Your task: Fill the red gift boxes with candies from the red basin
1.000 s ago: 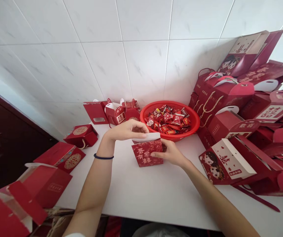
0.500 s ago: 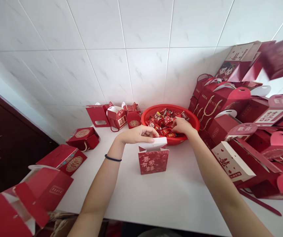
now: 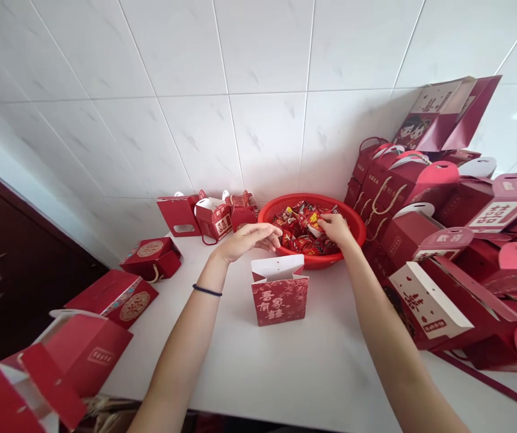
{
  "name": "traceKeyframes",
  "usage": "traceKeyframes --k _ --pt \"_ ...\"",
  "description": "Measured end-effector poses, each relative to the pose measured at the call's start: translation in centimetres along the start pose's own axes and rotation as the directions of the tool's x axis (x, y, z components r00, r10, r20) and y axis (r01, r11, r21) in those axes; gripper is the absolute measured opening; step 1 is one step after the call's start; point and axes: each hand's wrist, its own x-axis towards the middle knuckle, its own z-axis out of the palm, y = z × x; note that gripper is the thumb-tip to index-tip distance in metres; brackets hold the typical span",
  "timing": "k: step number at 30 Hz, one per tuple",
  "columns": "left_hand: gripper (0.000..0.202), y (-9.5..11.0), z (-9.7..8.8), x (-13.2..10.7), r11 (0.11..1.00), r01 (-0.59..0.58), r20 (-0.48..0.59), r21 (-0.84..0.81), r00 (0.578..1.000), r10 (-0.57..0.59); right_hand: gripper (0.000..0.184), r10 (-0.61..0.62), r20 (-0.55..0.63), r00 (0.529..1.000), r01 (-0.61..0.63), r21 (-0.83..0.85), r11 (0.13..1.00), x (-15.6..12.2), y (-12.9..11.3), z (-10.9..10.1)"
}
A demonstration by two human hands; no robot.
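A small red paper box (image 3: 279, 297) with white characters stands upright and open on the white table (image 3: 294, 367), its white flap raised at the back. Behind it sits a red plastic basket (image 3: 352, 219) filled with wrapped candies (image 3: 301, 231). My left hand (image 3: 248, 239) hovers over the basket's near left rim, just above the box's flap, fingers loosely curled with nothing visible in them. My right hand (image 3: 337, 229) is inside the basket, fingers pinched on candies.
A heap of red gift boxes (image 3: 448, 240) with handles fills the right side, up against the tiled wall. More red boxes (image 3: 213, 218) stand at the back left, and others (image 3: 118, 294) lie along the table's left edge. A dark door (image 3: 9, 270) is at left.
My right hand left the box and reached into the basket. My left hand let go of the box's flap and moved up toward the basket; the box now stands alone.
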Motion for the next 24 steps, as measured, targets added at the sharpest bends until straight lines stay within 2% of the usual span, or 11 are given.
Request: traceKeyframes --k 2,5,7,10,13,18,21,24 --pt "0.048 -0.3 -0.1 0.5 0.998 -0.013 -0.082 0.055 0.996 0.018 0.022 0.016 -0.083 0.996 -0.009 0.088 0.996 0.1 0.2 0.0" --pt "0.041 -0.6 -0.2 1.8 0.984 -0.004 -0.142 0.178 0.989 0.029 0.026 0.064 -0.186 0.981 -0.021 0.224 0.974 0.2 0.3 -0.2" --pt "0.037 -0.5 -0.2 3.0 0.968 0.012 -0.136 0.25 0.99 0.023 0.026 0.091 -0.241 0.966 -0.007 0.328 0.944 0.1 0.4 -0.2" --pt "0.035 -0.1 0.0 5.2 0.908 0.016 -0.056 0.419 0.998 0.008 0.019 0.15 -0.287 0.946 0.017 0.507 0.862 0.2 0.5 -0.2" --pt "0.034 0.1 0.1 7.7 0.79 0.001 0.015 0.613 1.0 -0.013 0.015 0.244 -0.232 0.942 -0.02 0.686 0.728 0.4 0.8 -0.3" --pt "0.033 -0.8 0.6 11.8 0.662 0.014 0.029 0.749 0.998 -0.055 0.02 0.285 -0.078 0.955 -0.081 0.859 0.505 0.5 1.2 -0.9" --pt "0.041 -1.7 1.1 13.8 0.58 0.026 0.041 0.814 0.994 -0.101 0.024 0.257 -0.019 0.966 -0.095 0.9 0.425 0.0 1.0 -1.3" --pt "0.051 -2.1 1.7 15.2 0.509 0.017 0.058 0.861 0.99 -0.13 0.026 0.245 0.019 0.969 -0.115 0.917 0.383 -0.3 0.6 -1.4"
